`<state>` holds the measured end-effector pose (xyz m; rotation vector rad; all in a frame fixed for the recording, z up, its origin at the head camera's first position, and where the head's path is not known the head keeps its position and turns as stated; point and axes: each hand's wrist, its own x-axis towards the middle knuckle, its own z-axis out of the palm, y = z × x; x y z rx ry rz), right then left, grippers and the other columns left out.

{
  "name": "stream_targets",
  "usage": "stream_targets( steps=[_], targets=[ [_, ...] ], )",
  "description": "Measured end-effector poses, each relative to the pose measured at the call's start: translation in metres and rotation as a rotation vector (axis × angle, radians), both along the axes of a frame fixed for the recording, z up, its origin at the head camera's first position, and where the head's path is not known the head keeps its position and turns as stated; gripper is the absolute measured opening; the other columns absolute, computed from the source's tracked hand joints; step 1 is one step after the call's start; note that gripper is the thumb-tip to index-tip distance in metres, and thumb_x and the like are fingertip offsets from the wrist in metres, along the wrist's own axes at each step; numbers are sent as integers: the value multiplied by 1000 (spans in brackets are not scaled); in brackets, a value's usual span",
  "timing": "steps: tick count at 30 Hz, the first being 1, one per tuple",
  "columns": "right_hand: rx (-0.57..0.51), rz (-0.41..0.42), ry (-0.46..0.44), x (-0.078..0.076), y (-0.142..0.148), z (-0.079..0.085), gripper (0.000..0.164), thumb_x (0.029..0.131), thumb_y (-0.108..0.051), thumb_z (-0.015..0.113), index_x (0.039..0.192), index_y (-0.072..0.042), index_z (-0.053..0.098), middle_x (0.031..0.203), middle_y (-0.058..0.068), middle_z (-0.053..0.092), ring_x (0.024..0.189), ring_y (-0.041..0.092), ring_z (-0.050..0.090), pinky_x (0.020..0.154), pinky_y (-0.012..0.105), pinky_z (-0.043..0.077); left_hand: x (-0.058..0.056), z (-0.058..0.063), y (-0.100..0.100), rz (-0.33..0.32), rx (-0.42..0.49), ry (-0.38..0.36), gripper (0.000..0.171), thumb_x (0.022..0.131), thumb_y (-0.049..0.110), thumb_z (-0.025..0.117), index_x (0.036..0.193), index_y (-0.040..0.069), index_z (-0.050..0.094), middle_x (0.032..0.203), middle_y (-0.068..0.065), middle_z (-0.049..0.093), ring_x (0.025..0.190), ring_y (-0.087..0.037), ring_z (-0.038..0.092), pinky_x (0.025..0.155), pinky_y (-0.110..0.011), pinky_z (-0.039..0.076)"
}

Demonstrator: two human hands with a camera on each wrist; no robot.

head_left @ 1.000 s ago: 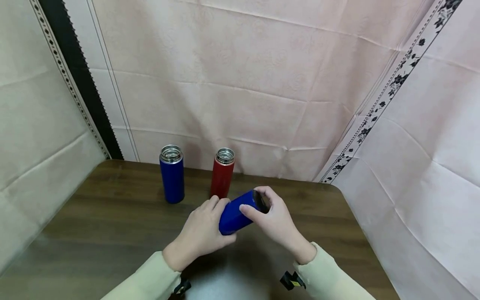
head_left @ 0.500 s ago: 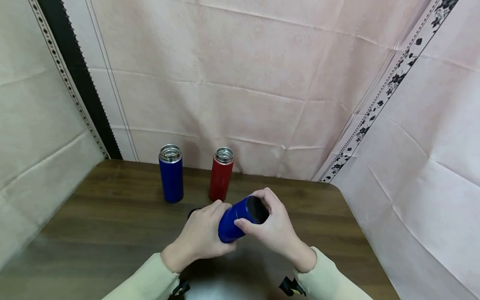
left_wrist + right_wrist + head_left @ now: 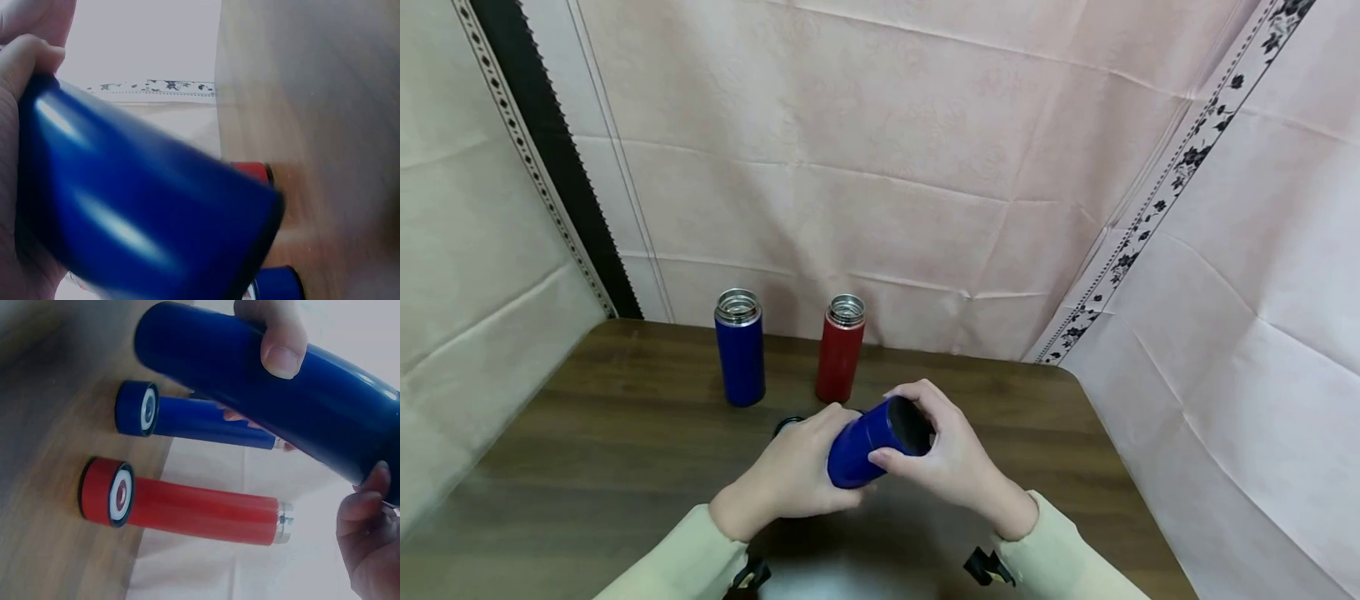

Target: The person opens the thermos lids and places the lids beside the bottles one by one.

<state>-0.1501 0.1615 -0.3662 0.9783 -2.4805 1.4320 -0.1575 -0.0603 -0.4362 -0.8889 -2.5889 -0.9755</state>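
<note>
Both hands hold a blue vacuum flask [image 3: 852,457] tilted above the table, its black-topped cap [image 3: 912,425] towards the right. My left hand [image 3: 797,467] grips the flask's body. With thumb and fingers my right hand [image 3: 951,454] grips the capped end. Behind the hands stand an uncapped blue flask [image 3: 741,358] and an uncapped red flask [image 3: 840,358], steel necks showing. In the right wrist view a blue cap [image 3: 129,407] and a red cap [image 3: 100,490] rest on the table near those flasks. In the head view my left hand mostly hides these caps.
The brown wooden table [image 3: 610,433] has rounded far corners. Pale cloth [image 3: 880,167] hangs behind it and along both sides. A small black device [image 3: 987,567] sits at the right sleeve.
The held flask has tilted so its black cap top faces the head camera more. Both hands have shifted slightly down and left. A dark cap rim now shows beside the left hand.
</note>
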Motion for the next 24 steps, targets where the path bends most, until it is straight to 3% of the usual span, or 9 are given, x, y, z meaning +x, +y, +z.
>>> stream_targets(
  steps=[5,9,14,24],
  targets=[
    [23,-43,-118,-16,5,-19,57,84,-35,75,134,-35,47,119,-3,58,96,16,61,77,35,54,-4,-3,-8,113,11,18,74,66,46,85,127,27,47,114,12,54,96,-7,57,83,-38,54],
    [36,-147,-174,-21,8,-25,51,89,-40,69,134,-36,46,117,-1,59,89,16,62,74,35,53,-10,-6,-11,162,-44,86,75,66,47,86,128,27,50,109,9,55,93,-9,56,83,-37,53],
    [58,-235,-232,-23,6,-27,47,87,-50,66,128,-34,50,109,-2,61,78,17,63,67,36,53,-14,-9,-11,175,-109,143,79,65,45,87,132,26,48,109,3,54,96,-17,55,89,-42,49],
    [79,-213,-295,-25,7,-32,47,83,-54,70,123,-36,53,108,-5,59,77,19,61,62,37,53,-19,-14,-14,175,-91,219,81,65,40,89,133,21,50,117,-4,52,108,-24,48,94,-47,43]
  ],
)
